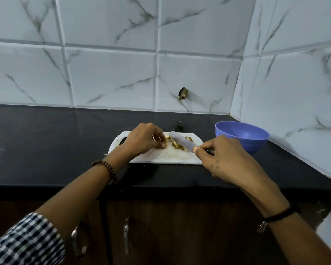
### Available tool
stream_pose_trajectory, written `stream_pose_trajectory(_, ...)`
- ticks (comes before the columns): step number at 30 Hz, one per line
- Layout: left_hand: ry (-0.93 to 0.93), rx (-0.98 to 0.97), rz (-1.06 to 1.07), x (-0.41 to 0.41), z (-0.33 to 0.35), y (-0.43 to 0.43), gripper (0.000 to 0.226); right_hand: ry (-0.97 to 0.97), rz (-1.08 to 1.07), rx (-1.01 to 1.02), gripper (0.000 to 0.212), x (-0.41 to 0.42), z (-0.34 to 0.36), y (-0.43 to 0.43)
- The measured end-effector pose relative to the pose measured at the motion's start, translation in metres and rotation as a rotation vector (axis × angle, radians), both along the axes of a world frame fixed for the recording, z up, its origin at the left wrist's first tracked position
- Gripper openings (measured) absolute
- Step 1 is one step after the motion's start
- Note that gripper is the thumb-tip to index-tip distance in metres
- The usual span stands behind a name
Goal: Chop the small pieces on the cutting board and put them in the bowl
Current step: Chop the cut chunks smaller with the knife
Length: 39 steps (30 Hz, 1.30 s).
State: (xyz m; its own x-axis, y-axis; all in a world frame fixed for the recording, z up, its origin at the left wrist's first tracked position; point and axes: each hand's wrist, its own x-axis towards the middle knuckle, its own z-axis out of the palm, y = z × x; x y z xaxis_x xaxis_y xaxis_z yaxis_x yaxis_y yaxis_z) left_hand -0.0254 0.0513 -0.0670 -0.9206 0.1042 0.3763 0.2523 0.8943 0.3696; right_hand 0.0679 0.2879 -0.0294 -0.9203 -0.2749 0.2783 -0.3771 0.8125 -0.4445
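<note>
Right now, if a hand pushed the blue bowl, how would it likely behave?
The blue bowl looks like thin plastic and seems empty, so probably light. On the glossy black counter it would likely slide rather than tip, given its wide, low shape.

One white cutting board lies on the one tabletop, with one knife and one blue bowl. The small pieces form one heap, too overlapped to count. Two hands show, the left hand and the right hand, along with one beaded bracelet, one black wristband and two cabinet handles.
</note>
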Motion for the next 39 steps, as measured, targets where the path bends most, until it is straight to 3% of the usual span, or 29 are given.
stream_pose_trajectory(14, -0.150, 0.108, -0.104, 0.000, 0.004, -0.009, 0.025, -0.015, -0.054, 0.098, 0.034, -0.008, -0.025, -0.020)
stream_pose_trajectory(25, -0.065, 0.166, -0.065, 0.004, 0.000, -0.008, 0.024, -0.029, -0.007, 0.098, 0.034, -0.010, -0.017, -0.020)
stream_pose_trajectory(39, -0.116, 0.259, -0.054, 0.003, 0.000, -0.008, 0.029, 0.019, 0.020, 0.186, 0.033, -0.010, -0.005, -0.018)
